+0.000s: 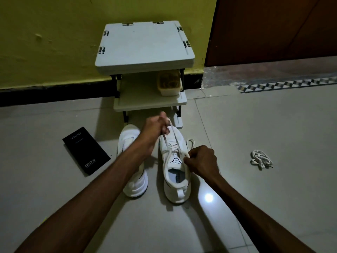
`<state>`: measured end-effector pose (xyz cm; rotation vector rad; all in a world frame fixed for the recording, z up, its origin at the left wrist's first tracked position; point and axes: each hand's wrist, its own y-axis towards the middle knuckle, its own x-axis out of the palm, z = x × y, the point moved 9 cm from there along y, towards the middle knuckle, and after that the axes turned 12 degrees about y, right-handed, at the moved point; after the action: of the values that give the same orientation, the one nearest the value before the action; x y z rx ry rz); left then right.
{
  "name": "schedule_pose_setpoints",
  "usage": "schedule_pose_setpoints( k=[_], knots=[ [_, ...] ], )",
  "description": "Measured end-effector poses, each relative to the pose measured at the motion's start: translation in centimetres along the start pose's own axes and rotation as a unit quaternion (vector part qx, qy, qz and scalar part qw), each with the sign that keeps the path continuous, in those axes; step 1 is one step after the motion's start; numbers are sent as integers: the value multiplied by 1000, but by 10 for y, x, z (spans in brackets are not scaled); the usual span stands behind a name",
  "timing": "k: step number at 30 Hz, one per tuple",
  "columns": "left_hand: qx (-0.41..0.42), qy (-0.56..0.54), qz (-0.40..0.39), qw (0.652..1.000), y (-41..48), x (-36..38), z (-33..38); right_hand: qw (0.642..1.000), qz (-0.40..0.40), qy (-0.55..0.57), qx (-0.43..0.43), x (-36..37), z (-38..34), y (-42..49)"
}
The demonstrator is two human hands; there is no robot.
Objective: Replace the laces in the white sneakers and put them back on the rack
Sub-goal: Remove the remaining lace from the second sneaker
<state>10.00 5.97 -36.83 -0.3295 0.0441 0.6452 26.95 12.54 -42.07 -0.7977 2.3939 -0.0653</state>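
Legible markings: two items, both placed against the rack (145, 44).
Black box (86, 151), on the floor left of and in front of the rack: "vivo" at its far end, "120W" at its near end. Right-hand white sneaker (176, 181), directly in front of the rack — tongue label (175, 160) reads "SPEED", upside down, under a triangular "S" emblem.

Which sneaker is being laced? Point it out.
The sneaker on the right: left hand and right hand both grip its lace; the other sneaker is unheld.
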Motion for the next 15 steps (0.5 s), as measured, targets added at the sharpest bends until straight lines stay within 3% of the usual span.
schedule_pose_setpoints(
  k=[1,2,3,4,5,7,8,9,10,11,13,14,15],
  knots=[
    [-73,-197,7,978,-1,2,-7,1000,0,18,8,-1,4,2],
    [-108,-268,-2,957,-3,6,-12,999,2,28,16,-2,8,3],
    [-107,-193,-16,975,-3,4,-13,999,0,34,22,-3,11,3],
    [-80,-22,-44,996,-5,2,-10,999,-4,37,26,-2,12,3],
    [-50,183,-92,978,-10,5,-6,999,-7,38,27,-2,13,3],
    [-28,454,-207,866,-24,17,-9,999,-10,34,26,-1,12,3],
    [-19,504,-243,829,-31,20,-9,999,-12,29,23,0,11,4],
    [2,513,-252,821,-34,23,-3,999,-11,24,20,-1,10,4],
    [34,484,-234,843,-34,24,9,1000,-11,20,15,0,8,5],
    [57,415,-196,887,-32,21,21,1000,-13,17,11,1,7,5],
    [67,176,-110,976,-28,8,41,1000,-15,12,3,3,6,5],
    [47,15,-75,996,-24,-1,42,1000,-14,9,1,3,6,4],
    [19,-148,-47,988,-20,-8,39,1000,-11,7,3,1,7,4]
  ],
)
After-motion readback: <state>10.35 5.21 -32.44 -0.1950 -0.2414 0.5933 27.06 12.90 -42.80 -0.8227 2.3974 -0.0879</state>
